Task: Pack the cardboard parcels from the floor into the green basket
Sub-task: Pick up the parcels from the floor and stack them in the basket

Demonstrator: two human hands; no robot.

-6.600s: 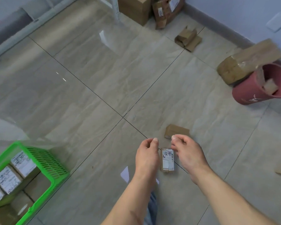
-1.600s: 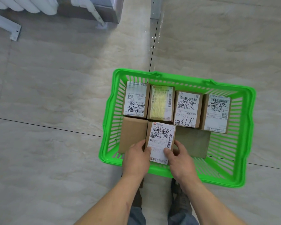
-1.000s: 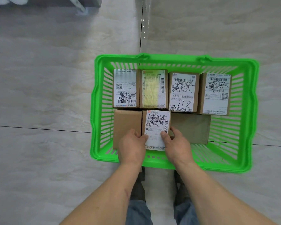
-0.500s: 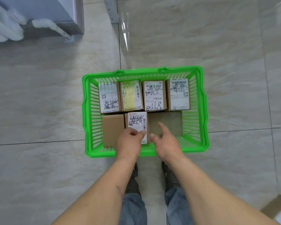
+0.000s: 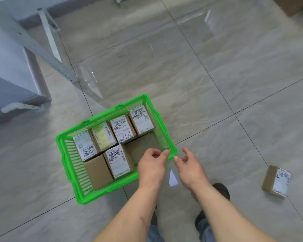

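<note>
Right of green plastic basket (image 5: 166, 131): small labelled cardboard parcel (image 5: 276, 181) on floor, likely light, rigid; grasp opposite sides. Left hand (image 5: 151, 165), right hand (image 5: 189, 165) empty, fingers loosely curled.

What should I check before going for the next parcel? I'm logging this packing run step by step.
1. Both hands free: ok. The left hand and right hand hold nothing.
2. Last parcel seated: ok. The labelled parcel lies flat in the near row of the green basket.
3. Room left in the basket: ok. A gap shows beside that parcel.
4. Another parcel to fetch: ok. A loose parcel lies on the floor to the right.
5. Path to it: ok, bare tiles between.
6. Its weight: cannot tell.
</note>
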